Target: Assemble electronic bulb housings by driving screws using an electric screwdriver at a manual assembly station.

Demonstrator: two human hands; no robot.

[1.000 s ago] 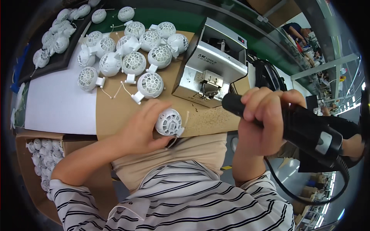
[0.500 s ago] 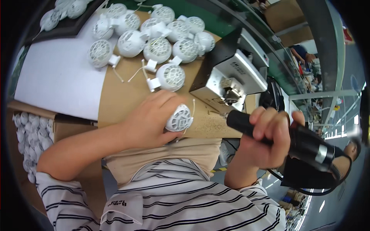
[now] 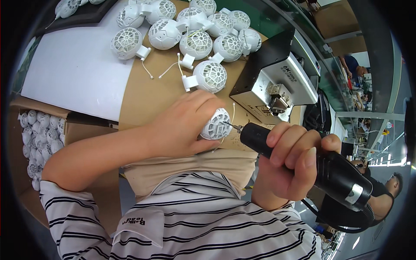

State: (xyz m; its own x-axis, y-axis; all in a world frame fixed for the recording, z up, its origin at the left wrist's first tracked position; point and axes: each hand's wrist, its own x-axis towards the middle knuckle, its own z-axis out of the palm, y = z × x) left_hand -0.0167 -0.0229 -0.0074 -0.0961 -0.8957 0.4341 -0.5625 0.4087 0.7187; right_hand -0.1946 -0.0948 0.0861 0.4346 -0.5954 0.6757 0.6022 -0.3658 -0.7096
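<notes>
My left hand (image 3: 180,125) grips a small white round fan with a grille front (image 3: 216,125) near the front edge of the cardboard-covered bench (image 3: 147,97). My right hand (image 3: 288,162) is wrapped around a black electric screwdriver (image 3: 323,167). Its bit touches the right side of the fan. A thin white wire hangs from the fan.
Several more white round fans (image 3: 197,43) stand on the cardboard at the back. A metal and black box machine (image 3: 277,86) sits right of them. A white sheet (image 3: 73,73) lies at left, a carton of white parts (image 3: 37,138) below it. Another person (image 3: 388,190) is at far right.
The screwdriver has swung left until its tip meets the fan. My left hand has kept hold of the fan near the bench edge. The view has tilted closer.
</notes>
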